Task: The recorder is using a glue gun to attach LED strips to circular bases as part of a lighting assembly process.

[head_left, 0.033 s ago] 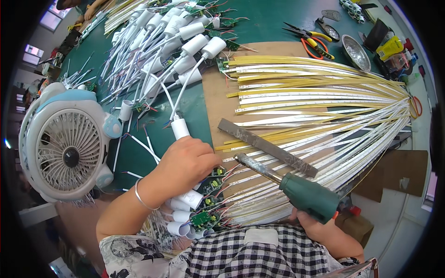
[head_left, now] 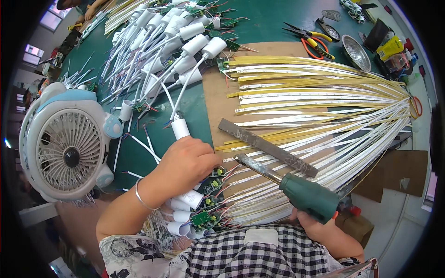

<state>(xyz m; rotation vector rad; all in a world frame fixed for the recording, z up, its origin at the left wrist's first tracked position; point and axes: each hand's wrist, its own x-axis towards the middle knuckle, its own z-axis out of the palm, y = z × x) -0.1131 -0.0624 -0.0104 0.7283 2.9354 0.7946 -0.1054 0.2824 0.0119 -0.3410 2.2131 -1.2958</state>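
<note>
My left hand point(head_left: 190, 162), with a metal bangle on the wrist, is closed over the left ends of the LED strips point(head_left: 282, 98); its fingertips are hidden. A white plastic tube point(head_left: 180, 129) with a cable sticks out past its knuckles. Below it lie several white tubes with green circuit boards point(head_left: 201, 218) and thin red wires. My right hand point(head_left: 315, 224) grips a green-handled soldering iron point(head_left: 308, 194) from below. The iron's tip points up and left over the strips, toward my left hand. A flat dark metal bar point(head_left: 268, 147) lies across the strips just beyond the iron.
A fan point(head_left: 69, 157) stands at left. Cabled white tubes point(head_left: 178, 44) are heaped at the far left. Pliers point(head_left: 308, 33), a metal bowl point(head_left: 356, 53) and a yellow tube point(head_left: 390, 48) sit at the far right. Another person's arm point(head_left: 95, 8) shows at the top left.
</note>
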